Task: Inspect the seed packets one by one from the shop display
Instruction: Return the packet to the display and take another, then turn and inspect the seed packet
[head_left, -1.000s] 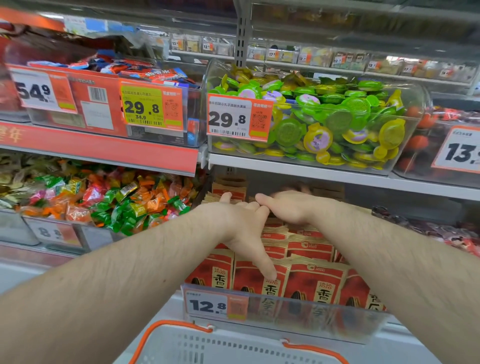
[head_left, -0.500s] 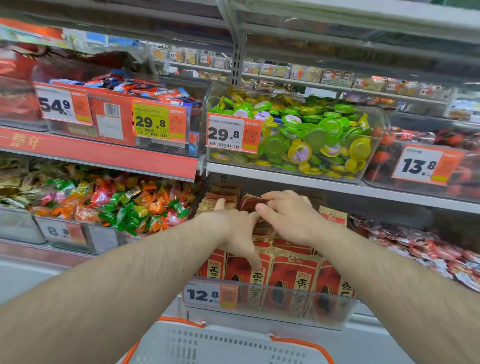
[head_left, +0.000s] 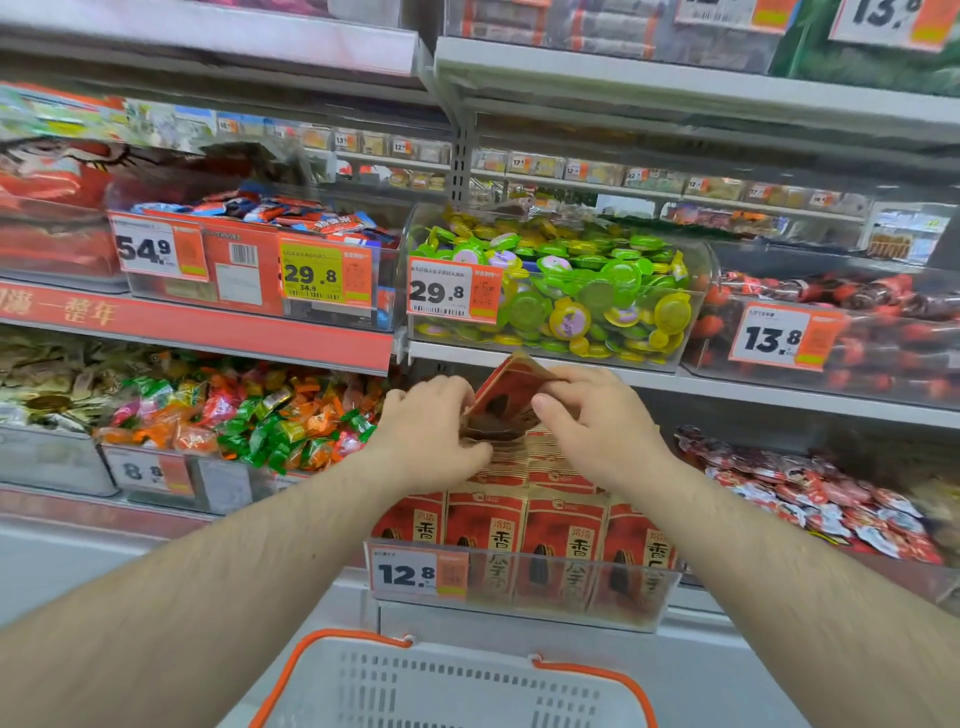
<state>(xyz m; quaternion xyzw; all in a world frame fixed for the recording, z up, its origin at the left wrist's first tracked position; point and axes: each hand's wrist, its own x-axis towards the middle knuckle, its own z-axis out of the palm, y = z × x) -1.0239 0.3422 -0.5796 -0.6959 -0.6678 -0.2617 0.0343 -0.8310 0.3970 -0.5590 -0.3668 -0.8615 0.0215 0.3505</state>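
A red seed packet (head_left: 511, 395) with a dark seed picture is lifted, tilted, above the rows of matching red packets (head_left: 563, 540) standing in a clear display bin (head_left: 519, 597). My left hand (head_left: 431, 434) holds the packet's lower left edge with curled fingers. My right hand (head_left: 597, 421) pinches its right side, thumb on the front. Part of the packet's lower edge is hidden behind my fingers.
A white basket with orange rim (head_left: 457, 680) sits below the bin. A bin of mixed wrapped candies (head_left: 249, 415) lies to the left, red-wrapped sweets (head_left: 810, 499) to the right. Above, a shelf edge (head_left: 727, 389) carries a bin of green and yellow jelly cups (head_left: 587, 291).
Both hands have drawn one red packet up out of the back rows and raised it clear of the stack. The view has tilted upward and pulled slightly back.
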